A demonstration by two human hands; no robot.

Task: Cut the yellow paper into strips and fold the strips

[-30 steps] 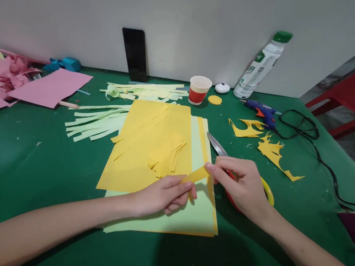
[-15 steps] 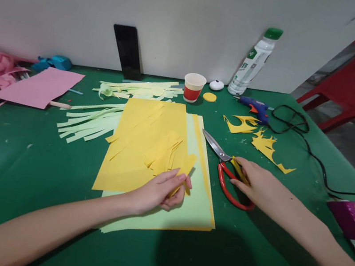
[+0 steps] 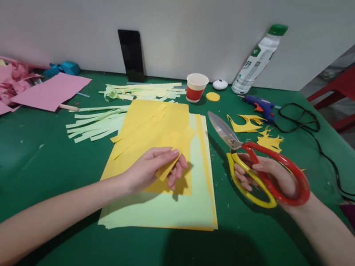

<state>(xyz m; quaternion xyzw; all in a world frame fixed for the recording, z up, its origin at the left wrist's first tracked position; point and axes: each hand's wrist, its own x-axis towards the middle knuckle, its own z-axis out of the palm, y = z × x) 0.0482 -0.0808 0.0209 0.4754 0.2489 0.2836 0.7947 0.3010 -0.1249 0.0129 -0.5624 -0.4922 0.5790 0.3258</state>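
Observation:
My left hand (image 3: 160, 166) pinches a small yellow paper piece (image 3: 165, 171) between thumb and fingers, over the stack of sheets. Under it lies a yellow sheet (image 3: 144, 132) with narrow cut strips on it, on top of light green sheets (image 3: 158, 213). To the right, my right hand (image 3: 265, 171) grips a pair of scissors (image 3: 227, 134) with one red and one yellow handle. The scissors are raised off the table, blades closed, tips pointing to the upper left. Some fingers of the right hand are hidden behind the handles.
Fringed green paper (image 3: 101, 123) lies left of the stack, pink paper (image 3: 52, 90) farther left. At the back stand a phone (image 3: 131, 56), a paper cup (image 3: 195, 88) and a bottle (image 3: 258, 62). A glue gun (image 3: 262, 107), its cord and yellow scraps (image 3: 246, 123) lie right.
The right hand has lifted the scissors from the table and turned them over. My left hand has shifted slightly left and up with its yellow paper. The view has moved a little.

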